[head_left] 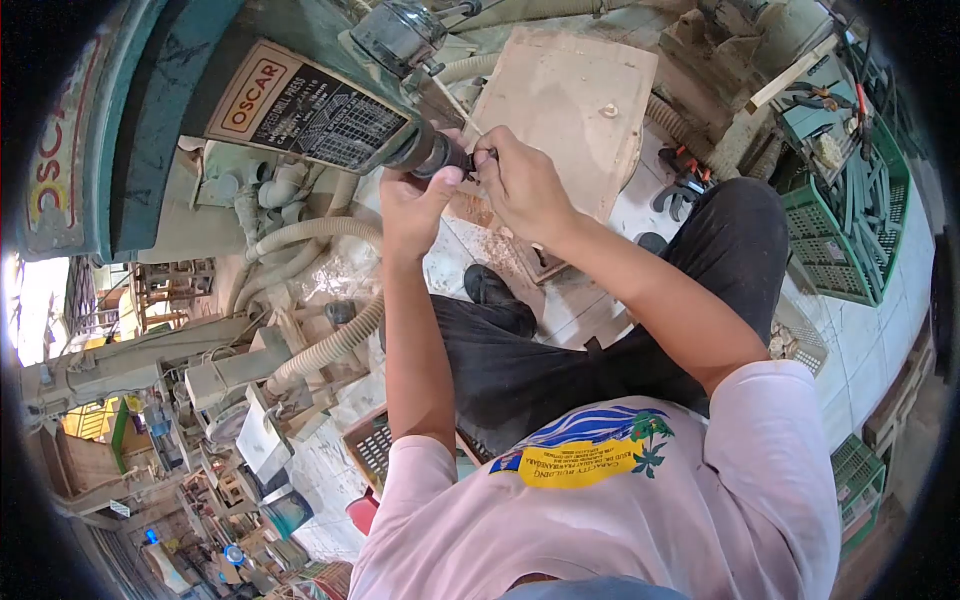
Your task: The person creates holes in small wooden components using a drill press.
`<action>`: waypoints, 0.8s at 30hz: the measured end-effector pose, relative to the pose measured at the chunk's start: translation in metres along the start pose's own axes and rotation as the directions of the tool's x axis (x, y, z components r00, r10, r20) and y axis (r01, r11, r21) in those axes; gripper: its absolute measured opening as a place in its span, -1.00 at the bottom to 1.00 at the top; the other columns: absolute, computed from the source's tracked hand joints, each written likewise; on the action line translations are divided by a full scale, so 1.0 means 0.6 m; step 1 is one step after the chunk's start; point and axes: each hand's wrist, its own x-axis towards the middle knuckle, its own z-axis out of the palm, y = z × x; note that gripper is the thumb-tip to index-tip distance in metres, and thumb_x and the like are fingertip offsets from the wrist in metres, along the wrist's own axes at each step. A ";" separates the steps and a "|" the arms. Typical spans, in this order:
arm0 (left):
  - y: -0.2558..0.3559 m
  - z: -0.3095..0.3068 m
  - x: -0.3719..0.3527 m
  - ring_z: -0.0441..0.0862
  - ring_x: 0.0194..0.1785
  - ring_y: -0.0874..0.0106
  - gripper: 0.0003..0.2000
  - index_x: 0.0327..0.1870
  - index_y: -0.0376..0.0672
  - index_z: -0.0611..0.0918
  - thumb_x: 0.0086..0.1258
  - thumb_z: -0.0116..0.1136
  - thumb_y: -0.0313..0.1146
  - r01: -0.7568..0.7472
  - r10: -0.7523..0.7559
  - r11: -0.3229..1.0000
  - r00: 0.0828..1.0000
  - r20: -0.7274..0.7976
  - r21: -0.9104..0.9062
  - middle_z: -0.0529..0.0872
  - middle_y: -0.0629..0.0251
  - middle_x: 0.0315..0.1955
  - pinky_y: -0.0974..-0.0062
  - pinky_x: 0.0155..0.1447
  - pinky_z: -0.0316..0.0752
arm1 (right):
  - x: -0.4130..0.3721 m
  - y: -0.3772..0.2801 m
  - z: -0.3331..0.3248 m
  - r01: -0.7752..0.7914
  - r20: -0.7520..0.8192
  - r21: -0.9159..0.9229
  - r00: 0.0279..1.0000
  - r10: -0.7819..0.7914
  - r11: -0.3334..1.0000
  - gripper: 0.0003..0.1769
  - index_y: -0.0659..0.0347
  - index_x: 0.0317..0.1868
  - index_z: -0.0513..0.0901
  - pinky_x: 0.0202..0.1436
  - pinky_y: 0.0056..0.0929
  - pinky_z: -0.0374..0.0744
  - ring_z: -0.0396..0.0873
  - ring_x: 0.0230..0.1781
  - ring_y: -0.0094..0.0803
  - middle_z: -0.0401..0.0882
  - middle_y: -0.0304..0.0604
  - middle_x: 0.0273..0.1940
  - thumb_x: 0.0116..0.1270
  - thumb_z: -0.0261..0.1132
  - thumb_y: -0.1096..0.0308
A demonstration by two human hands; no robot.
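A green drill press [170, 120] with an OSCAR label leans in from the upper left. Its dark drill chuck [436, 153] sits below the label plate. My left hand [415, 205] is wrapped round the chuck, thumb on the near side. On the chuck's right side, my right hand [530, 185] is closed on a small dark chuck key [485, 156], pinched between thumb and fingers and mostly hidden by them. Beyond both hands is a tan wooden board [570, 100] with a round knob-like spot on it.
Ribbed hoses [320, 235] run across the left side. Green crates [840, 240] with dark strips stand at the right, near pliers [820, 97] and red-handled tools [685, 180]. Sawdust lies on the tiled floor [450, 265]. My legs [540, 370] are bent below the arms.
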 end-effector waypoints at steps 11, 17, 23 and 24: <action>-0.029 0.058 0.017 0.60 -0.30 0.54 -0.92 -0.26 -0.27 0.65 0.28 0.29 -0.51 -0.189 0.313 0.905 0.903 -0.295 0.381 0.70 0.34 -0.34 0.53 -0.17 0.51 | 0.031 -0.018 0.018 -0.334 -0.069 -0.031 0.941 0.331 0.942 -0.77 0.34 -0.12 0.49 -0.13 0.11 0.55 0.64 -0.29 0.31 0.62 0.34 -0.40 0.44 0.13 0.30; -0.021 0.049 0.005 0.69 -0.25 0.48 -0.87 -0.15 -0.31 0.64 0.32 0.27 -0.52 -0.056 0.114 0.978 0.952 -0.285 0.203 0.73 0.29 -0.31 0.50 -0.09 0.61 | 0.016 -0.013 -0.005 -0.141 0.012 -0.019 0.990 0.142 0.990 -0.85 0.30 -0.11 0.49 -0.22 0.07 0.55 0.65 -0.32 0.26 0.62 0.29 -0.43 0.41 0.14 0.40; 0.011 0.026 -0.018 0.66 -0.06 0.42 -0.72 -0.03 -0.34 0.62 0.37 0.36 -0.35 0.040 0.011 0.969 0.979 -0.202 0.244 0.69 0.20 -0.04 0.47 0.07 0.56 | -0.016 0.007 -0.014 -0.121 -0.170 0.078 0.976 0.132 0.990 -0.81 0.24 -0.02 0.50 -0.21 0.01 0.56 0.67 -0.31 0.13 0.64 0.17 -0.37 0.40 0.19 0.39; 0.025 0.026 -0.024 0.66 -0.06 0.42 -0.72 -0.03 -0.34 0.62 0.37 0.36 -0.35 0.036 0.016 0.968 0.978 -0.206 0.247 0.69 0.20 -0.04 0.47 0.07 0.56 | -0.005 0.026 -0.027 -0.116 -0.166 0.080 0.978 0.127 0.990 -0.81 0.24 -0.02 0.50 -0.21 0.01 0.56 0.67 -0.31 0.13 0.64 0.17 -0.37 0.40 0.19 0.39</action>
